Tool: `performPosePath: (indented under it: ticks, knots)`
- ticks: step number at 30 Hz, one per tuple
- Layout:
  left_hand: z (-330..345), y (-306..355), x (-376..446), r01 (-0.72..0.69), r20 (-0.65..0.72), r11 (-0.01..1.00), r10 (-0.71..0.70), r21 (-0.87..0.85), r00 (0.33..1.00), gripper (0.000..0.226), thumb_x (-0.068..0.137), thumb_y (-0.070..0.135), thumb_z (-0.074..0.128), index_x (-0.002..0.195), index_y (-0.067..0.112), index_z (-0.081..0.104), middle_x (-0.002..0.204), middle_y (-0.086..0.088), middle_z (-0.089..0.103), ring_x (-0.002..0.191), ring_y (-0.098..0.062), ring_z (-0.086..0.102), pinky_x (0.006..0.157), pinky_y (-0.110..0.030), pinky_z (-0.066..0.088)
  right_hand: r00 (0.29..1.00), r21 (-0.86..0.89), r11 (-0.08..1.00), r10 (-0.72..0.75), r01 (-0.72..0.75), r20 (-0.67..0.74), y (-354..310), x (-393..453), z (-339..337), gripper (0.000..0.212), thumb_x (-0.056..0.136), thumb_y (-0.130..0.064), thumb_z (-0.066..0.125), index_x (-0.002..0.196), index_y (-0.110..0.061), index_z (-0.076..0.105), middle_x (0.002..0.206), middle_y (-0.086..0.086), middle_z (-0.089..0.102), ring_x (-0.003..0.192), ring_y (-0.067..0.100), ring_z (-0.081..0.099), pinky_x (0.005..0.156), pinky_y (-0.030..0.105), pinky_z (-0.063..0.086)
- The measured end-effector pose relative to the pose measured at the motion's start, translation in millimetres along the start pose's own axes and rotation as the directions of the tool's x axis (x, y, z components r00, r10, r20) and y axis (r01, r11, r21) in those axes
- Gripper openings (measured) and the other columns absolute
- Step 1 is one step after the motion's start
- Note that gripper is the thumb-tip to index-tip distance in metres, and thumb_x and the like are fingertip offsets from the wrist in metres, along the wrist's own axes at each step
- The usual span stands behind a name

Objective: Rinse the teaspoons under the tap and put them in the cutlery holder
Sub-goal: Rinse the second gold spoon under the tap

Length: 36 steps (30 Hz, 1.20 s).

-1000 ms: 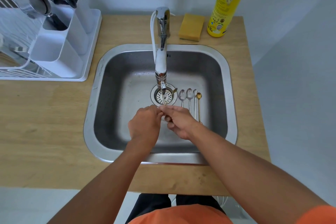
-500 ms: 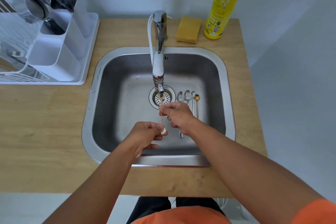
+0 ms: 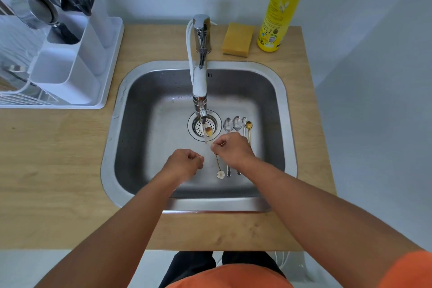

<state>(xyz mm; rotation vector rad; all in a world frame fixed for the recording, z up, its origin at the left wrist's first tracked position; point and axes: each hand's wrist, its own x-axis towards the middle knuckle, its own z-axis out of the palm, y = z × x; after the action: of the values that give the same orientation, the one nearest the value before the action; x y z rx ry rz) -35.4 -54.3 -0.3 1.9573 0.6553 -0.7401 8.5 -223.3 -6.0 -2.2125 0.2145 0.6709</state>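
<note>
The right hand (image 3: 232, 148) pinches one gold teaspoon (image 3: 218, 166) under the tap (image 3: 200, 91); the left hand (image 3: 184, 162) is curled closed, empty. Four teaspoons (image 3: 237, 124) lie in the sink (image 3: 289, 138); the cutlery holder (image 3: 70, 63) stands on the desk (image 3: 46, 159)

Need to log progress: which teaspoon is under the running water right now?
The gold teaspoon with the flower-shaped handle end, pinched in the right hand, bowl beneath the tap. The other four teaspoons lie on the sink floor.

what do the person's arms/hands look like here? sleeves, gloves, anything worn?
Both forearms are bare. No gloves, watch or rings visible on the left hand or right hand. An orange short sleeve shows at the right upper arm, matching the orange top at the bottom edge.
</note>
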Motion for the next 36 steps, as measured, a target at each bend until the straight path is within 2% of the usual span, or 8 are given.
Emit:
performPosePath:
  ticks: [5,8,11,16,19,23,31,36]
  knots:
    - [-7.2,-1.4,14.6,-0.015,-0.046,0.996,0.019,0.087,0.999,0.023,0.098,0.035,0.065,0.088,0.017,0.075,0.096,-0.001,0.079,0.085,-0.024,0.069,0.073,-0.032,0.050,0.989,-0.182,0.979,0.073,-0.096,-0.127,14.8,3.1,-6.4,0.015,0.094,-0.030,0.069,0.088,-0.021,0.080,0.096,0.004,0.076,0.089,0.027,0.070,0.073,0.028,0.053]
    - [-11.1,-1.9,19.4,-0.010,-0.051,0.992,0.017,0.124,0.999,0.029,0.096,0.035,0.064,0.085,0.010,0.073,0.092,-0.005,0.078,0.075,-0.025,0.062,0.069,-0.032,0.047,0.978,-0.271,0.952,0.095,-0.144,-0.184,18.7,10.8,-14.9,0.018,0.095,-0.024,0.066,0.088,-0.012,0.078,0.099,0.012,0.075,0.090,0.033,0.071,0.071,0.029,0.054]
    - [-13.8,-4.7,20.8,-0.024,-0.054,0.984,0.034,0.175,0.998,0.019,0.095,0.036,0.062,0.084,0.022,0.067,0.086,-0.009,0.072,0.070,-0.023,0.055,0.067,-0.031,0.044,0.967,-0.341,0.922,0.105,-0.182,-0.231,17.7,20.5,-26.6,0.015,0.094,-0.015,0.065,0.099,-0.005,0.075,0.105,0.018,0.072,0.097,0.036,0.072,0.073,0.031,0.054]
    - [-17.1,-14.7,20.0,-0.034,-0.025,0.970,0.041,0.239,0.999,0.024,0.093,0.039,0.065,0.081,0.018,0.066,0.081,-0.001,0.068,0.070,-0.023,0.057,0.064,-0.030,0.044,0.965,-0.467,0.863,0.080,-0.193,-0.250,12.8,32.4,-42.4,0.014,0.092,0.000,0.059,0.101,0.000,0.070,0.105,0.020,0.072,0.099,0.039,0.072,0.071,0.033,0.054]
    - [-19.5,-18.9,19.6,-0.044,-0.040,0.964,0.057,0.264,0.998,0.024,0.092,0.039,0.065,0.082,0.018,0.069,0.084,-0.002,0.071,0.074,-0.021,0.059,0.064,-0.029,0.044,0.960,-0.498,0.840,0.092,-0.218,-0.265,13.8,36.5,-46.2,0.017,0.091,0.001,0.059,0.104,0.002,0.069,0.107,0.020,0.071,0.101,0.039,0.072,0.080,0.040,0.059]
    - [-22.2,-22.5,22.0,-0.051,-0.039,0.961,0.064,0.273,0.997,0.026,0.093,0.041,0.065,0.077,0.020,0.067,0.082,0.002,0.070,0.078,-0.021,0.063,0.065,-0.029,0.042,0.956,-0.533,0.811,0.104,-0.241,-0.273,19.8,37.0,-43.3,0.012,0.092,0.001,0.060,0.100,0.001,0.069,0.106,0.020,0.071,0.099,0.039,0.072,0.077,0.040,0.059]
    - [-24.0,-28.2,26.0,-0.069,-0.038,0.954,0.083,0.292,0.996,0.027,0.094,0.044,0.064,0.077,0.023,0.066,0.088,0.005,0.071,0.087,-0.021,0.065,0.073,-0.029,0.044,0.950,-0.545,0.794,0.125,-0.270,-0.287,19.1,43.8,-41.0,0.020,0.089,0.000,0.062,0.108,0.000,0.070,0.115,0.022,0.071,0.108,0.041,0.071,0.084,0.043,0.060]
    - [-22.4,-30.2,25.6,-0.076,-0.036,0.951,0.091,0.300,0.995,0.028,0.093,0.044,0.063,0.078,0.020,0.067,0.085,0.004,0.071,0.084,-0.021,0.066,0.074,-0.032,0.049,0.948,-0.538,0.799,0.122,-0.271,-0.295,20.2,41.9,-39.2,0.018,0.089,0.002,0.058,0.102,-0.001,0.070,0.113,0.021,0.072,0.106,0.041,0.071,0.083,0.043,0.059]
